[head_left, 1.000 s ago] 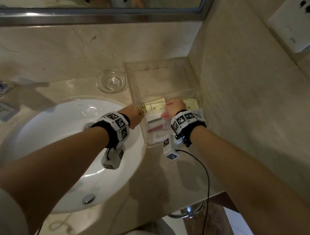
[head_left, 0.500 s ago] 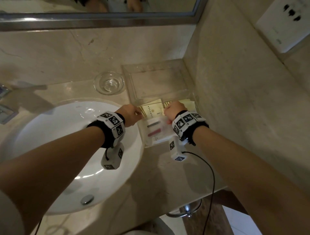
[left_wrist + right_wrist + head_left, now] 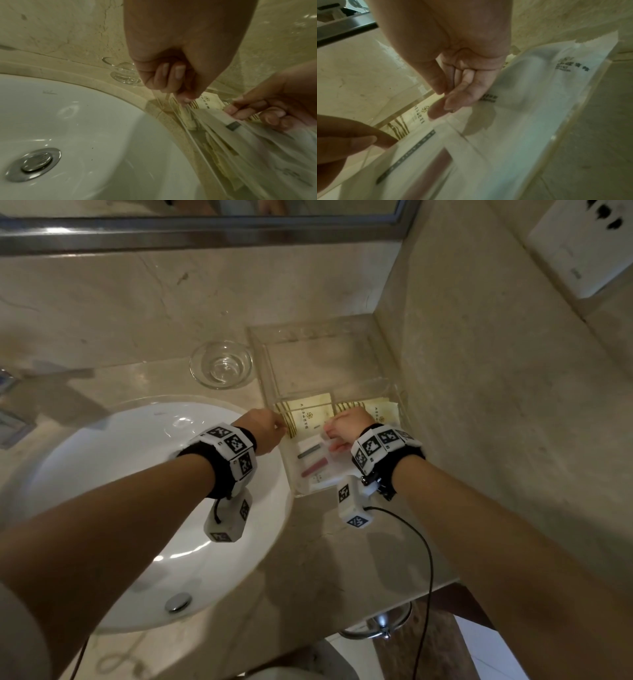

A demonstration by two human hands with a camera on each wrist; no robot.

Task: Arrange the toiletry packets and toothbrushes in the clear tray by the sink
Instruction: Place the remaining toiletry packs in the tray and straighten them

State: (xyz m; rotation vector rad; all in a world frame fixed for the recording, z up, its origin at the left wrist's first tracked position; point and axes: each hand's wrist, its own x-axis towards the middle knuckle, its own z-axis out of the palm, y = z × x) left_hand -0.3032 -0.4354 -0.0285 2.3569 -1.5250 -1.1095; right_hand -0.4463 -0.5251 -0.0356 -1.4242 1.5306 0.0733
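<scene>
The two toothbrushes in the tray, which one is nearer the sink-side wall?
The grey-handled toothbrush; the pink-handled toothbrush lies beside it, closer to the front of the clear tray.

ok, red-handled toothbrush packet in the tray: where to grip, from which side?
Pinch the red toothbrush packet at its near end, coming from above on the sink side. It lies flat in the clear tray, walls close around it, and the right hand covers its far end.

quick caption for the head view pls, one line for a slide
Both hands, left hand and right hand, work over cream packets and wrapped toothbrushes in the clear tray beside the sink.
</scene>
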